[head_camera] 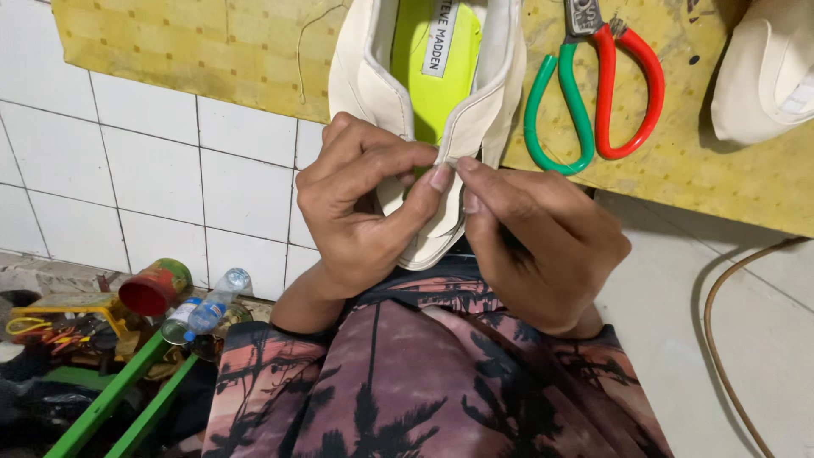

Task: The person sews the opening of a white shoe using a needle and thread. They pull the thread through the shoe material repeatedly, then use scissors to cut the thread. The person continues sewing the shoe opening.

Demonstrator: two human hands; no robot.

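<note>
**Both hands pinched at the heel rim of a cream shoe**

My left hand [360, 203] wraps the heel end of the cream shoe [424, 93], fingers curled over its outer side and thumb pressed against the back rim. My right hand [538, 242] meets it from the other side; its thumb and forefinger are closed together right at the rim, tip to tip with my left thumb. Whether something thin sits between those fingertips I cannot tell. The shoe lies with its heel under my fingers and its opening running away from them, showing a lime-green insole [432, 59]. Just beyond my right knuckles, on the yellow mat [678, 170], lie scissors [598, 85] with one green and one red handle loop. Farther off past my right hand sits a second cream shoe [763, 76]. Below my left wrist, well apart, stand a small plastic bottle [208, 307] and a red-mouthed can [154, 288].
</note>
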